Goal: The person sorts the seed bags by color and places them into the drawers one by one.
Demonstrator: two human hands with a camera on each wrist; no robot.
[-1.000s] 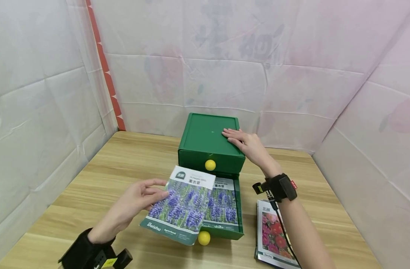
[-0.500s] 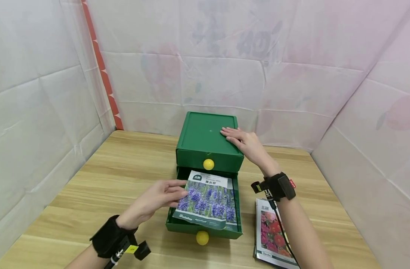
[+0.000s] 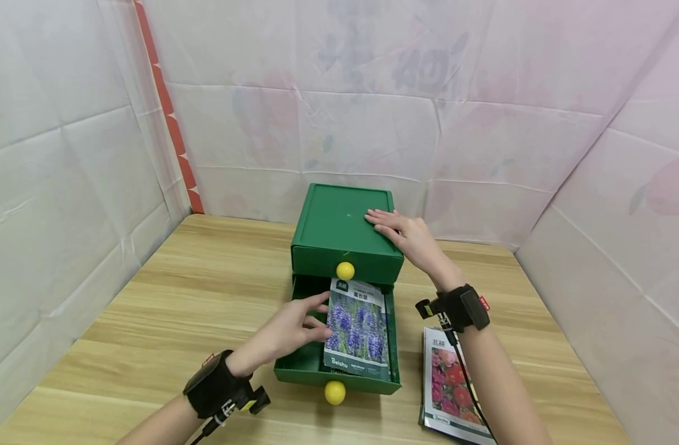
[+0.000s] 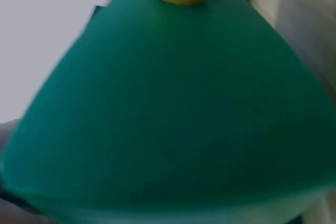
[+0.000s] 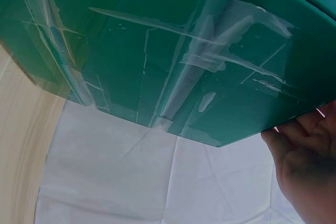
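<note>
We have the lower drawer [image 3: 300, 364] of the green drawer unit [image 3: 342, 232] pulled out, and a lavender seed packet [image 3: 355, 327] lies flat inside it, toward the drawer's right side, printed face up. Our left hand [image 3: 297, 327] reaches into the drawer with fingers extended; the fingertips touch the packet's left edge and do not curl round it. We judge that the placing step is close to complete, with the packet seated between the drawer walls and only the hand's contact remaining.

Our right hand [image 3: 406, 238] rests flat, fingers straight, on the top of the unit near its right edge, and we judge that it steadies the unit. The upper drawer is closed, its yellow knob [image 3: 345, 271] above the packet; the lower drawer's knob [image 3: 334, 392] faces us.

What remains, as we judge it: a stack of red-flower seed packets [image 3: 451, 395] lies on the wooden table [image 3: 167, 296] just right of the drawer, not yet stored, and the lower drawer is not yet closed.
</note>
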